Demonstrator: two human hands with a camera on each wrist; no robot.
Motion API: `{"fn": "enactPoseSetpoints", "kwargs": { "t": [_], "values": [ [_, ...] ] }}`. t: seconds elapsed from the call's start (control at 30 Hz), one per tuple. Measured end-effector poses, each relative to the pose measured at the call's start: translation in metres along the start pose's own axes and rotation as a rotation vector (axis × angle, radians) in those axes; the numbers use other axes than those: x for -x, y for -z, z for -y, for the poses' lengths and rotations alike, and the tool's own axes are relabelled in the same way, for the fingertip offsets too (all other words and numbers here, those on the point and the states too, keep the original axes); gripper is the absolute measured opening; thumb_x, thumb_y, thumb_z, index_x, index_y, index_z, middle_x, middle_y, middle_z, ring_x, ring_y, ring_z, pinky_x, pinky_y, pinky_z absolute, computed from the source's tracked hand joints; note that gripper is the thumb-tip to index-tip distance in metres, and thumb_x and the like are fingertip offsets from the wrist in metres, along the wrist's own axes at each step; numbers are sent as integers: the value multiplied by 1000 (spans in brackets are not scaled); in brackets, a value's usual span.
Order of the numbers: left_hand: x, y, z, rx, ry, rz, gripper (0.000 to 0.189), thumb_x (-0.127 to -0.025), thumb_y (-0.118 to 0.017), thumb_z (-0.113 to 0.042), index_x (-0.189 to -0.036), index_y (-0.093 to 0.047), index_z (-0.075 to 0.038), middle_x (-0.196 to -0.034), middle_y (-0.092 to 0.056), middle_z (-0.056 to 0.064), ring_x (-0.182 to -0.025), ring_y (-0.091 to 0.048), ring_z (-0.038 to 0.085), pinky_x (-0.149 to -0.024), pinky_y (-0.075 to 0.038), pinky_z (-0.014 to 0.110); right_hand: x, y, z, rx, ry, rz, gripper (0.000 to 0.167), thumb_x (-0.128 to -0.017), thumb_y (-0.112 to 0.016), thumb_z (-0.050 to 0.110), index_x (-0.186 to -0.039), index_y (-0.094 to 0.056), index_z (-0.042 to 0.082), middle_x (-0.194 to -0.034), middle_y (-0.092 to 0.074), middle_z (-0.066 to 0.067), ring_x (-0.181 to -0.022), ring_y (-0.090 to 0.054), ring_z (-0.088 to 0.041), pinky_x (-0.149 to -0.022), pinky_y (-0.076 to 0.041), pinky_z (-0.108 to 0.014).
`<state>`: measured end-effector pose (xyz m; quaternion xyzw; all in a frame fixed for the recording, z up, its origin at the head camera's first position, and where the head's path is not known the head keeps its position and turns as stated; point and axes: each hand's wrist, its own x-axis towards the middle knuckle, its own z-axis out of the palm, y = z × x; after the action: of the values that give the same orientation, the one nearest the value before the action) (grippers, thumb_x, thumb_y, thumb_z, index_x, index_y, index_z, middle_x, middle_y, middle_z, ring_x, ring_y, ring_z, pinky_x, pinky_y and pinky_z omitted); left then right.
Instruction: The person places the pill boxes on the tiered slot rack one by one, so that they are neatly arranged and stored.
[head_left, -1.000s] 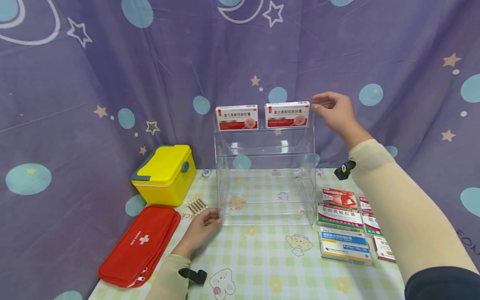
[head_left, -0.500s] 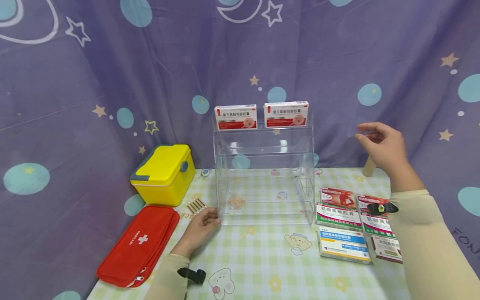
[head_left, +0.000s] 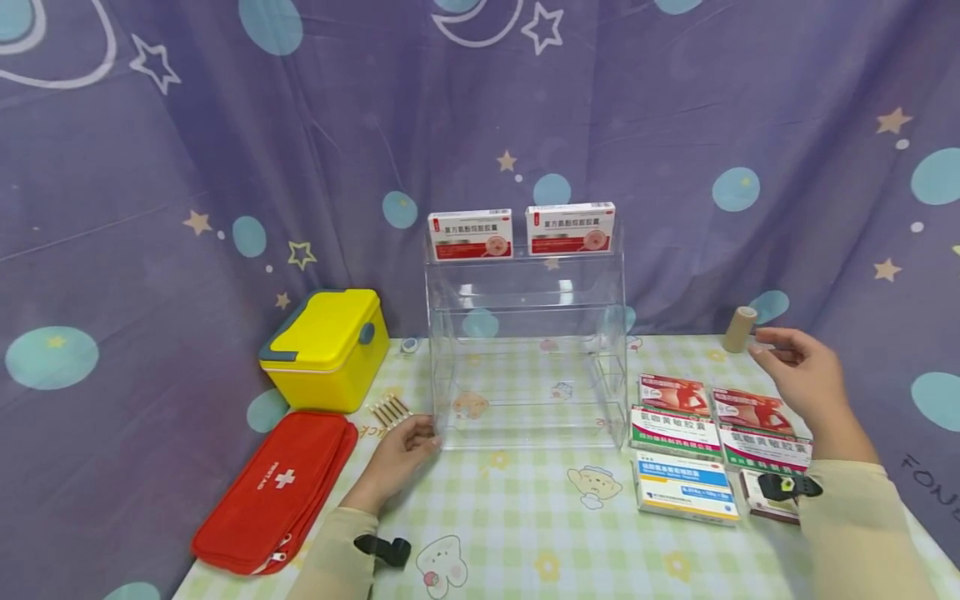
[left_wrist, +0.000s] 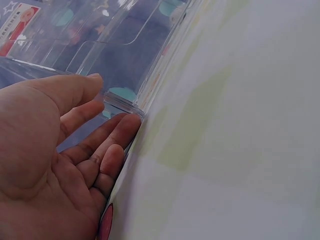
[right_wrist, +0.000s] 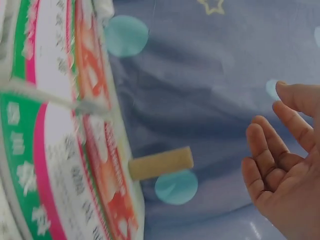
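Observation:
A clear tiered display rack (head_left: 527, 443) stands mid-table, with two red-and-white medicine boxes (head_left: 469, 235) upright side by side on its top tier. My left hand (head_left: 401, 458) rests on the table by the rack's front left corner; in the left wrist view its loosely bent fingers (left_wrist: 131, 131) lie right at that corner. Over on the right, my right hand (head_left: 810, 375) hovers with nothing in it, thumb and fingers apart. Closest below it are two boxes with red pictures (head_left: 750, 412), behind two green-and-white capsule boxes (head_left: 675, 432). A tan roll (head_left: 739, 330) stands just beyond its fingertips.
A blue-and-white box (head_left: 686, 488) and a small white-and-brown box (head_left: 768, 504) lie at the front right. At left are a yellow case (head_left: 330, 342), a red first-aid pouch (head_left: 277, 492) and several cotton swabs (head_left: 390, 410). A purple curtain (head_left: 450, 108) hangs behind the table.
My right hand has moved from beside the rack's top right box down and rightward to above the boxes on the table. The left hand has stayed at the rack's corner.

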<state>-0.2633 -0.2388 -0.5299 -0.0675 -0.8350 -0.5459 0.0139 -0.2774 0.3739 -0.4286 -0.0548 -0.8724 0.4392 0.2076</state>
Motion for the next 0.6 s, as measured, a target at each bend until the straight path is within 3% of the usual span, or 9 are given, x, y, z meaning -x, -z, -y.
{"fn": "enactPoseSetpoints", "kwargs": {
  "t": [0.13, 0.33, 0.43, 0.6],
  "values": [
    [0, -1, -1, -1, 10, -5, 37, -97, -76, -12, -132, -65, -4, -112, -72, 7, -98, -67, 19, -86, -54, 28, 1, 4, -15, 34, -84, 12, 61, -103, -61, 50, -147, -57, 8, -143, -56, -18, -107, -53, -6, -81, -46, -32],
    [1, 0, -1, -1, 5, 1, 38, -98, -75, -12, -133, -65, -3, -113, -71, 7, -98, -67, 19, -86, -54, 29, 1, 13, -39, 84, -132, 63, 71, -103, -60, 52, -151, -50, 1, -149, -49, -28, -126, -51, -42, -86, -49, -50],
    [1, -1, -1, 2, 5, 4, 38, -98, -75, -12, -133, -65, -2, -113, -71, 7, -98, -67, 19, -86, -54, 28, 2, 20, -51, 90, -146, 129, 74, -102, -64, 48, -151, -45, -4, -151, -44, -35, -132, -45, -53, -92, -46, -65],
    [0, -1, -1, -5, 4, 1, 37, -98, -75, -12, -133, -65, -2, -112, -71, 6, -97, -66, 19, -85, -53, 28, 3, 30, -69, 120, -177, 272, 80, -100, -70, 42, -153, -38, -9, -150, -35, -44, -134, -36, -64, -96, -39, -77]
  ]
}}
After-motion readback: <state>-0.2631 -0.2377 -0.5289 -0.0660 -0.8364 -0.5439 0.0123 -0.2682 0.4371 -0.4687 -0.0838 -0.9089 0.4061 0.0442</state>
